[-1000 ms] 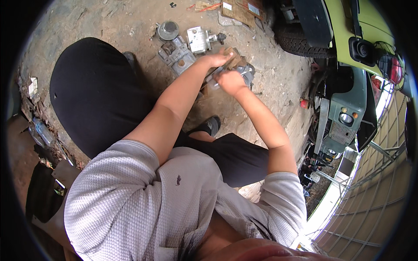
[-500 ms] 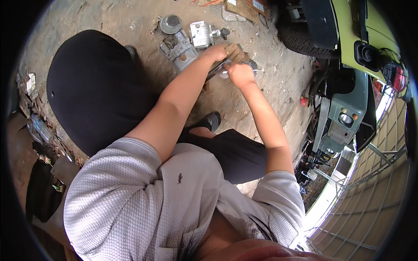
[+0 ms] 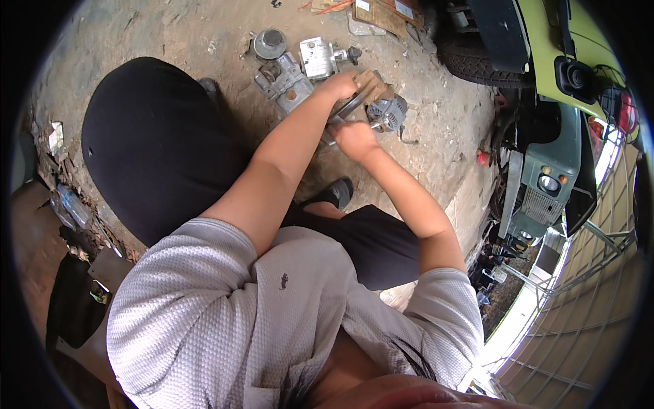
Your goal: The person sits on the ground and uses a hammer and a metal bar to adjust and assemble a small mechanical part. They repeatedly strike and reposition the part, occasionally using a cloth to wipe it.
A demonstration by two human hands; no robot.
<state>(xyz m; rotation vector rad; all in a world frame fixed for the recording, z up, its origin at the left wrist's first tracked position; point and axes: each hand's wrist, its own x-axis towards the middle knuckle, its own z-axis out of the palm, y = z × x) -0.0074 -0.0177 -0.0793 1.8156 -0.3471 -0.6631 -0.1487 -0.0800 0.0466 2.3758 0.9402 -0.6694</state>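
My left hand (image 3: 340, 86) is closed against the near left side of a brown wooden block (image 3: 371, 83); its fingertips are partly hidden. A dark, narrow metal piece (image 3: 352, 105) lies slantwise along the block, between my two hands. Nearer to me, my right hand (image 3: 355, 140) is a closed fist at the lower end of that piece. What it grips is mostly covered by the fingers and blurred. Just to the right of the block sits a finned grey alternator (image 3: 387, 112) on the ground.
A cast metal housing (image 3: 286, 87), a round metal part (image 3: 270, 43) and a white-labelled cylinder (image 3: 317, 58) lie beyond my left forearm. Flat cardboard (image 3: 385, 15) is at the far edge. A tyre (image 3: 480, 67) and a green vehicle (image 3: 548, 146) stand on the right.
My right hand has moved toward me and slightly left, uncovering the alternator and the dark metal piece. My left hand stays at the block. The whole view has shifted a little.
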